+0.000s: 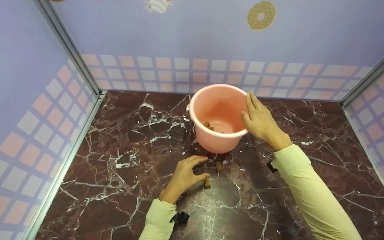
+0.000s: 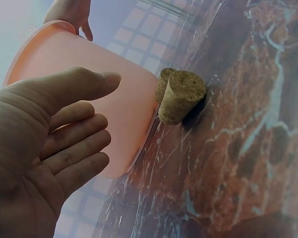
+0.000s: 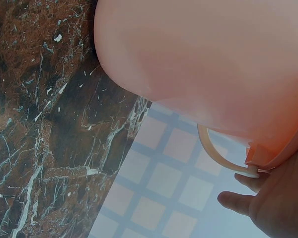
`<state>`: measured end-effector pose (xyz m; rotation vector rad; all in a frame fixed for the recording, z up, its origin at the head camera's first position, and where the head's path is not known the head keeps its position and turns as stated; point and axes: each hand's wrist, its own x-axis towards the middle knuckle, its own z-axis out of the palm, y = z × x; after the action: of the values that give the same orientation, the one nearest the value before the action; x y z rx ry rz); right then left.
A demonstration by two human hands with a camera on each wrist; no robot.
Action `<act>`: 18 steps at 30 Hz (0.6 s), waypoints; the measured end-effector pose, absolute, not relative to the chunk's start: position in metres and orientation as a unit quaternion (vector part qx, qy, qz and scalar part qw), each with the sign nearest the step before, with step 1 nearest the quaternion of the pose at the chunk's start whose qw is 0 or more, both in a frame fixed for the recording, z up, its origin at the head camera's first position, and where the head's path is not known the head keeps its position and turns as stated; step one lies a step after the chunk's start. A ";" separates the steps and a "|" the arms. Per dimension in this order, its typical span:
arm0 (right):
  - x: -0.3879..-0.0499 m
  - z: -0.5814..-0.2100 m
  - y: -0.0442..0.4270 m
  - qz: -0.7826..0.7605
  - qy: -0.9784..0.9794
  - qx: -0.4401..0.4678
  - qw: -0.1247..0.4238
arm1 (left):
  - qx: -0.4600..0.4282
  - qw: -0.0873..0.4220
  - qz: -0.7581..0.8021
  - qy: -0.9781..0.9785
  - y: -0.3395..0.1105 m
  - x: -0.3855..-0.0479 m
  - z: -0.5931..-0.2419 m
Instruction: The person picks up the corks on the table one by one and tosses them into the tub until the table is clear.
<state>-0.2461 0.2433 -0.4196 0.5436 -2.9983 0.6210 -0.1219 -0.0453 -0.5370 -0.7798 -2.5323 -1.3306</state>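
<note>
A pink bucket (image 1: 217,143) stands upright on the dark marbled tabletop, its open top facing up. My right hand (image 1: 262,121) holds the bucket's right rim, thumb over the inner side and fingers outside. Two tapered corks lie on the table in front of the bucket: a farther cork (image 1: 219,167) and a nearer cork (image 1: 207,183). Beside them is my left hand (image 1: 185,175), thumb and fingers spread apart with nothing between them. In the left wrist view the nearer cork (image 2: 184,94) partly hides the other. Small brown pieces (image 1: 207,124) lie inside the bucket.
Printed panels (image 1: 192,36) enclose the back, left and right of the marbled tabletop (image 1: 118,186). The bucket stands near the back panel. A pale handle (image 3: 213,153) hangs from the bucket near my right fingers. Dark straps show at both wrists.
</note>
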 end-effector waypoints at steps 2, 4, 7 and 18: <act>-0.246 -0.420 0.243 0.200 -0.964 0.175 0.017 | -0.263 0.084 -0.447 -0.851 -0.046 -0.121 -0.537; -0.246 -0.419 0.243 0.201 -0.964 0.174 0.016 | -0.266 0.079 -0.447 -0.850 -0.046 -0.120 -0.538; -0.246 -0.419 0.243 0.200 -0.964 0.172 0.014 | -0.270 0.070 -0.448 -0.849 -0.046 -0.118 -0.538; -0.246 -0.420 0.243 0.202 -0.964 0.170 0.015 | -0.279 0.039 -0.454 -0.845 -0.048 -0.113 -0.544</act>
<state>-0.2459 0.2428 -0.4197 0.5302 -3.0006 0.6300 -0.1132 -0.0476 -0.5435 -0.8557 -2.5913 -1.3930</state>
